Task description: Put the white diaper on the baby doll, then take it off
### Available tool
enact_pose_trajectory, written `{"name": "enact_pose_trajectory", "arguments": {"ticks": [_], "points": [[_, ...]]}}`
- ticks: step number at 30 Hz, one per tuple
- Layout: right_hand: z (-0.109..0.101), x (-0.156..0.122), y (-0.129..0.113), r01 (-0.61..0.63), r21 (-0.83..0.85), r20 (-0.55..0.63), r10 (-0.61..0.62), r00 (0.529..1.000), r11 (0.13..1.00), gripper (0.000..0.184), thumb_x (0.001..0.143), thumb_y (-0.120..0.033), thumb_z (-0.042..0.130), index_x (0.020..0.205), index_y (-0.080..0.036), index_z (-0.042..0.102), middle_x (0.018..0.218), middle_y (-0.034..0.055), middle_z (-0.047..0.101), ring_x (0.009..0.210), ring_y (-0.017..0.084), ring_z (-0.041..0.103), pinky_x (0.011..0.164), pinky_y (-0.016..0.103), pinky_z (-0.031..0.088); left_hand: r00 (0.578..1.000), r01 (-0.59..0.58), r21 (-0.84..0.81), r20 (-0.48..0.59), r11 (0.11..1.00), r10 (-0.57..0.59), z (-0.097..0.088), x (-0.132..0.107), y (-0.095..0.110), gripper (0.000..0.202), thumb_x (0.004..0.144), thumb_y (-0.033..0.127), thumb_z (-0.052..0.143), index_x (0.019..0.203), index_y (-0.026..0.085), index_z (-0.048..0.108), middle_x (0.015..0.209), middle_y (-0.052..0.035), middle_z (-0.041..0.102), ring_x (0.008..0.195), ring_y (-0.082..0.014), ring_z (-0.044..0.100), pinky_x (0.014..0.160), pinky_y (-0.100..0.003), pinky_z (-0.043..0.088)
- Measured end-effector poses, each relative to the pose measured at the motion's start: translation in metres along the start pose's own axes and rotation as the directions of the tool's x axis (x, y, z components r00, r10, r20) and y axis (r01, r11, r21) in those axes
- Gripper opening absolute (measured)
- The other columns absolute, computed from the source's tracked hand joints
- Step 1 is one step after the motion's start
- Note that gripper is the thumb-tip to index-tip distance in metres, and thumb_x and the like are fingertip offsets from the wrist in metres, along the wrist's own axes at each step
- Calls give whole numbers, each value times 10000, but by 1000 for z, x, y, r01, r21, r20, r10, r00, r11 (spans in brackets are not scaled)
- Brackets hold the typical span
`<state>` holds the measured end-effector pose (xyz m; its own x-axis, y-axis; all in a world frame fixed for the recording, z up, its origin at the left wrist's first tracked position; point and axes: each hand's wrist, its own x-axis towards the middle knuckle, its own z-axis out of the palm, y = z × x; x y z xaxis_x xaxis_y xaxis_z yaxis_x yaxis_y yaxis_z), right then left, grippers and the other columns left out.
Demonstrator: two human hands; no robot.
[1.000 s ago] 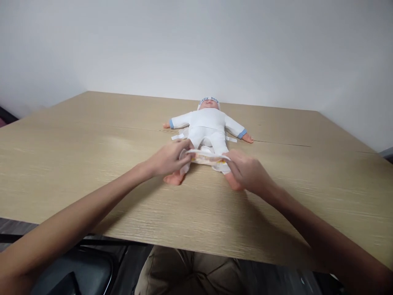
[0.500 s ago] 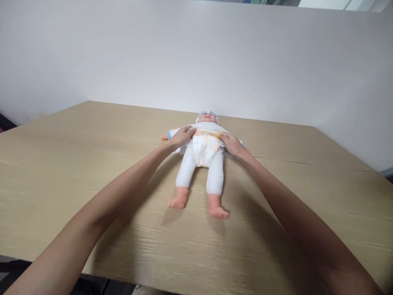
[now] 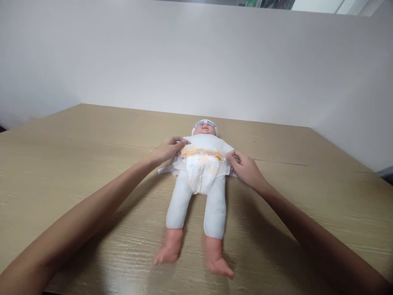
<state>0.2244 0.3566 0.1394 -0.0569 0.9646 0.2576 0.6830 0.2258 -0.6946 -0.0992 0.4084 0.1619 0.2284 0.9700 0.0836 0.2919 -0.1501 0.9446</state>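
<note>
A baby doll point(image 3: 215, 211) lies on its back on the table, feet toward me, wearing white clothes and a white headband point(image 3: 204, 123) lettered in blue. A white diaper point(image 3: 202, 176) with an orange patterned waistband covers its hips, and its side flaps spread outward. At the doll's left-of-view side, my left hand point(image 3: 170, 150) has thumb and fingers pinched at the diaper's upper edge. My right hand point(image 3: 247, 167) curls its fingers on the opposite side flap. The doll's own hands are hidden behind mine.
The wood-grain table point(image 3: 92, 196) has thin seams running across it. A pale partition point(image 3: 196, 65) rises along its back edge and turns along the right. Over the partition's top, parts of a room show.
The doll has come nearer to me along the table, and its legs reach lower in view. My hands have moved slightly apart at the diaper's sides, whose flaps show more.
</note>
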Motion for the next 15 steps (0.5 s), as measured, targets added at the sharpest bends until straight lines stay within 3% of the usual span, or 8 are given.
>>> {"name": "enact_pose_trajectory", "arguments": {"ticks": [2,4,6,8,10,11,15], "points": [[-6,-17,6,54,-114,-85,-64,994,992,304,1063,-516,577,990,-247,699,863,49,792,748,241,707,739,356,489,993,-79,95,-79,992,87,-4,0,13,350,1005,552,679,1127,227,717,1107,-65,802,950,-223,683,832,-345,528],[-8,-35,15,107,-237,-109,-136,985,966,291,1066,-503,575,1008,-247,701,932,71,803,791,249,717,735,358,475,964,-217,253,-98,943,248,1,-6,29,321,1064,500,608,1229,240,702,1277,-66,787,1104,-238,694,949,-379,535],[-8,-47,27,132,-305,-89,-166,982,943,287,1055,-504,582,1010,-247,704,936,81,786,834,269,714,733,367,469,907,-390,391,5,834,422,16,-12,45,309,1100,467,555,1234,235,707,1327,-75,767,1180,-256,693,1016,-410,533],[-4,-53,36,128,-328,-83,-163,983,936,283,1033,-509,600,1018,-245,702,886,72,752,837,280,701,733,375,466,832,-544,453,182,706,524,40,-15,56,295,1108,447,548,1190,225,723,1306,-90,763,1229,-277,678,1072,-439,517],[-1,-53,42,90,-315,-100,-127,987,945,277,1008,-517,630,999,-246,690,815,48,715,806,275,687,736,378,461,774,-628,495,324,600,544,63,-14,60,302,1108,455,562,1140,217,744,1257,-101,772,1246,-302,657,1113,-477,491],[1,-53,43,57,-299,-110,-94,989,953,274,994,-521,650,976,-249,680,784,34,702,791,269,683,741,377,459,765,-641,519,364,566,532,73,-12,60,315,1107,467,568,1120,213,755,1232,-104,779,1243,-315,646,1124,-496,479],[2,-51,41,-111,-205,-116,88,989,973,302,932,-552,725,912,-261,646,736,5,696,758,250,682,755,367,456,784,-613,593,377,522,493,90,-7,50,392,1079,556,613,1119,208,790,1246,-103,783,1265,-350,596,1148,-532,446]]}}
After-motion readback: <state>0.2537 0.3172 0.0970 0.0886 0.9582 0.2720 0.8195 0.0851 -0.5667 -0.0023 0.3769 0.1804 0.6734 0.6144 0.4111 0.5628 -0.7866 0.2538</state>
